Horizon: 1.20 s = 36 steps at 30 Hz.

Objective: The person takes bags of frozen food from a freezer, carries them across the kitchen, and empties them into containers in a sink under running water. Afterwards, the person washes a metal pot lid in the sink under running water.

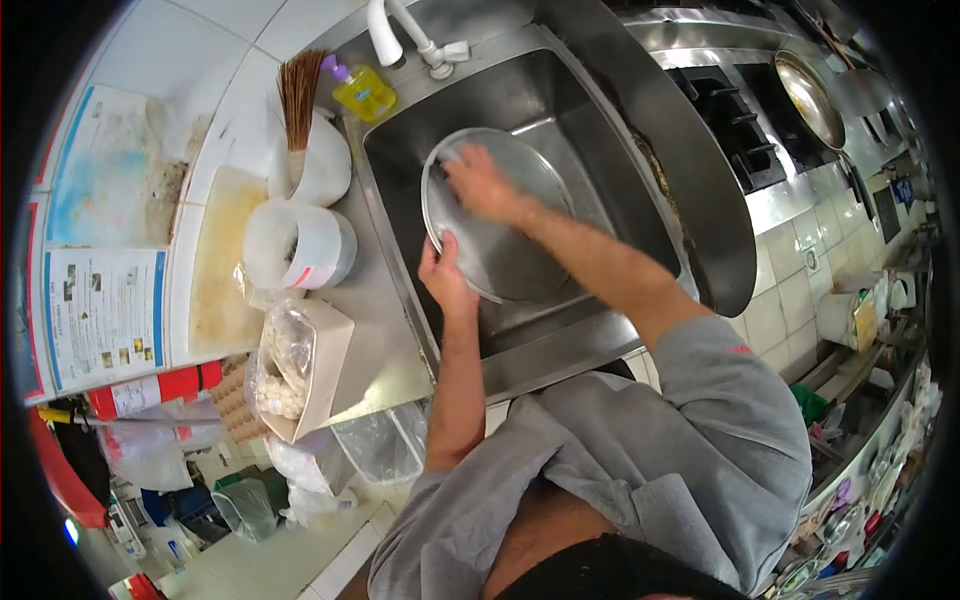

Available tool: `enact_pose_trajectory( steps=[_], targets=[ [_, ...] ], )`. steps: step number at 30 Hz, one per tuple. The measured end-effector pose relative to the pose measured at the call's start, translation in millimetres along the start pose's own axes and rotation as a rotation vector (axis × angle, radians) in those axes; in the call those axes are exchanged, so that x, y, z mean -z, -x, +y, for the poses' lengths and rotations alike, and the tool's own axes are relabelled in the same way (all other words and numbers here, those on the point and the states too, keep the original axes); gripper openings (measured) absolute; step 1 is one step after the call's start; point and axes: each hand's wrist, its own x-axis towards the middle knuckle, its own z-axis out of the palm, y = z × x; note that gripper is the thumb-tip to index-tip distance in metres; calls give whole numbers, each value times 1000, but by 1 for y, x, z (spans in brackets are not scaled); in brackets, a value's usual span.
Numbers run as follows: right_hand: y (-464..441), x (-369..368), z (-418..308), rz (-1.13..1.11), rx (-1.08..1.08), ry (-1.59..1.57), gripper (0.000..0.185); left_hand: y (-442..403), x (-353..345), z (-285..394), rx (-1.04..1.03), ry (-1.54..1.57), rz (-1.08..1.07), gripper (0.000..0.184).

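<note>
A large round metal tray [510, 250] is held tilted inside the steel sink [640, 235]; whether it is a tray or a lid is hard to say. My left hand [449, 282] grips its near left rim, thumb up along the edge. Over the tray's upper left part lies my right hand [484, 184], smeared by motion. Its fingers are blurred, and I cannot make out whether anything is under them. At the sink's back edge stands the white faucet [435, 55], with no water seen running.
Left of the sink stand a yellow soap bottle [362, 92], a twig brush [300, 100] in a white container, a white tub [300, 245] and a box with a plastic bag [315, 370]. A stove [735, 125] with a pan [810, 100] is beyond the right splash wall.
</note>
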Motion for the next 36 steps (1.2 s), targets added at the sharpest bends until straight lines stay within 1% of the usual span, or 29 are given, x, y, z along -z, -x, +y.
enact_pose_trajectory(
  steps=[1,3,5,7,9,10,12,14,15,16,17,18,19,20,22,23,25,26,27,28,29,30,31,33,34,36],
  targets=[
    [-4,-1,25,8,22,240,30,3,-1,14,20,-13,0,26],
    [-5,20,61,-144,-320,116,30,5,2,30,32,-37,7,25],
    [44,31,71,-137,-426,184,33,3,4,38,20,91,12,25],
    [105,9,81,-287,-742,225,37,-1,4,38,3,77,13,25],
    [133,19,47,-489,-929,122,36,1,11,31,3,49,21,26],
    [130,19,54,-495,-932,124,36,5,15,21,14,-2,13,27],
    [110,11,82,-563,-1028,-10,35,13,19,9,26,-62,6,27],
    [84,-9,107,-230,-854,97,32,25,19,1,-35,-258,-11,28],
    [62,5,89,-115,-708,84,32,28,17,3,-77,-353,-33,27],
    [40,23,71,-4,-559,69,31,29,14,9,-75,-358,-23,27],
    [45,18,73,-15,-558,64,31,28,11,18,-78,-349,-13,28],
    [52,12,74,48,-545,82,30,26,12,24,-81,-341,-5,28],
    [56,6,77,118,-527,102,30,21,14,27,-72,-185,-42,29],
    [68,-4,81,123,-517,100,30,20,11,29,-83,-183,-42,29],
    [99,-28,85,164,-672,86,29,21,10,32,-17,-102,-22,29],
    [89,-37,98,159,-669,82,29,18,17,24,4,-122,-17,28],
    [64,-48,127,-56,-724,-131,29,18,29,5,19,-175,-8,27],
    [46,-43,108,27,-721,-114,28,17,30,-2,31,-222,-10,26],
    [12,-31,73,112,-717,-94,28,16,25,-4,42,-222,-13,26],
    [0,-22,38,169,-594,-70,22,16,19,-5,27,-178,3,26],
    [0,-18,9,214,-387,-7,16,12,12,-6,6,-133,17,26],
    [7,-15,-22,179,-338,-111,14,4,12,-6,7,-81,16,24],
    [23,-9,-52,137,-284,-139,12,-2,9,-2,3,-45,42,24],
    [69,-15,-82,322,-95,-221,11,-9,10,6,-8,-11,67,23],
    [75,-20,-74,322,-90,-223,11,-9,14,8,-30,19,90,24],
    [91,-30,-60,133,-297,-81,10,-6,22,5,-47,46,126,24]
  ],
)
